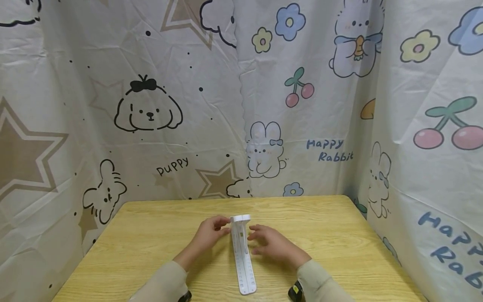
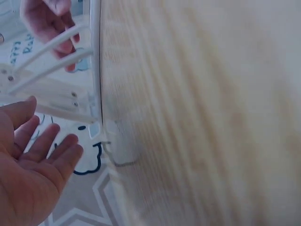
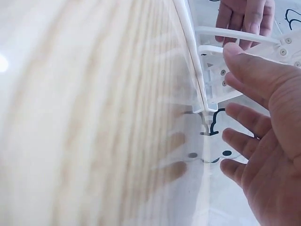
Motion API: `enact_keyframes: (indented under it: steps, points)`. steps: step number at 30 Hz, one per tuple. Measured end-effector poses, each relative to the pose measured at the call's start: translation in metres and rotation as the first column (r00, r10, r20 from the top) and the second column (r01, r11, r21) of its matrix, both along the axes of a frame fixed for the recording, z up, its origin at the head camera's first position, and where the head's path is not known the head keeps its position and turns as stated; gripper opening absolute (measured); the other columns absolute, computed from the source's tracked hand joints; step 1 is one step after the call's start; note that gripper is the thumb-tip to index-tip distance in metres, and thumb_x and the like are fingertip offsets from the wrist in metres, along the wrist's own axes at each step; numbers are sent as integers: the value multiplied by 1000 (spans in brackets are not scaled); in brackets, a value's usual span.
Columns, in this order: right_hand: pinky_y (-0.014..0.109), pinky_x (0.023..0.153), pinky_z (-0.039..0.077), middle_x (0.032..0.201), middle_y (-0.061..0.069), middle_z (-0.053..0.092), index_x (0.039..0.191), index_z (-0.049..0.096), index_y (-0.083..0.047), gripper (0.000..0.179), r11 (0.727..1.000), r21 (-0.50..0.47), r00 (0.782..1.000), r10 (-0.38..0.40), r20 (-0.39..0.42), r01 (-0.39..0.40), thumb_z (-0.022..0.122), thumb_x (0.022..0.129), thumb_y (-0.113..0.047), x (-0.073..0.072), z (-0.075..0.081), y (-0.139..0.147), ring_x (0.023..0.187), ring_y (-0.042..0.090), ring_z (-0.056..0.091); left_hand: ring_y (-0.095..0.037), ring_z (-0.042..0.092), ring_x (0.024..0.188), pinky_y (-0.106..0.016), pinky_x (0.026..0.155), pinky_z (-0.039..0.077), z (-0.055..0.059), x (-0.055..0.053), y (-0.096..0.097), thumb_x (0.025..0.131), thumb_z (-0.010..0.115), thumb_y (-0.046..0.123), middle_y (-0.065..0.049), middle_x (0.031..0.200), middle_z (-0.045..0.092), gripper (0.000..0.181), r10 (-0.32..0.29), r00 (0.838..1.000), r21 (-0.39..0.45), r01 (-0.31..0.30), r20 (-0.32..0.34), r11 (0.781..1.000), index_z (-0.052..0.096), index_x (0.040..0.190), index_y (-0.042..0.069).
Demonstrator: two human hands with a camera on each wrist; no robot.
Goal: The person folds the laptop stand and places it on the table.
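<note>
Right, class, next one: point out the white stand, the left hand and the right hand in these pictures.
White stand [image 1: 244, 265]: head view, on its long base.
Left hand [image 2: 30, 178]: left wrist view, on the palm.
Right hand [image 3: 277, 155]: right wrist view, on the palm.

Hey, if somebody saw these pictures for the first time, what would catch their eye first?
Probably the white stand near the middle of the wood-grain table, with the left hand and right hand close on either side of its far end. Next might come the cartoon-printed cloth behind, with its puppy face left of centre and big pink cherries at far right.
</note>
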State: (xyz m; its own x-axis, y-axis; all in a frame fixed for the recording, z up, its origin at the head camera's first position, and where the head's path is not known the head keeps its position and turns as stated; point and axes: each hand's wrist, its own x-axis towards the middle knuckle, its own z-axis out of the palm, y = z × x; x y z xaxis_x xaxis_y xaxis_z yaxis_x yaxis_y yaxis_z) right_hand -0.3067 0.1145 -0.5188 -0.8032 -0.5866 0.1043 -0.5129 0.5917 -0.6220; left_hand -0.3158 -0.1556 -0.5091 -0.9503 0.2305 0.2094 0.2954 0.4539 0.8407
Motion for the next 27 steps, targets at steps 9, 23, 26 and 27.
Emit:
enact_keyframes:
  steps: [9,23,26,27]
  points:
    - [57,123,29,160,1,44,115,74,-19,27,994,-107,999,-34,32,37,80,89,-24,-12,-3,-4,150,35,36,-44,52,136,-61,111,44,-4,11,-1,92,77,14,-18,143,60,11,-82,997,-15,82,0,997,76,102,10]
    - [58,121,33,159,12,44,95,73,-26,12,989,-137,998,-42,38,46,81,88,-22,-20,-3,-15,146,40,41,-47,47,139,-57,112,44,-10,8,10,87,82,9,-21,150,53,10,-93,995,-97,90,-34,991,73,85,14]
    - [59,121,32,158,14,45,91,71,-25,11,986,-157,998,-41,40,47,81,88,-22,-21,-4,-16,146,41,41,-47,47,139,-56,112,45,-10,8,12,87,80,7,-22,148,54,11,-87,996,-83,84,-36,993,72,84,13]
    - [59,121,31,158,14,46,90,71,-25,11,985,-164,998,-40,44,47,81,88,-21,-21,-5,-16,146,41,41,-47,48,139,-56,112,45,-10,8,13,87,80,7,-22,147,55,11,-84,996,-77,81,-37,994,72,83,12]
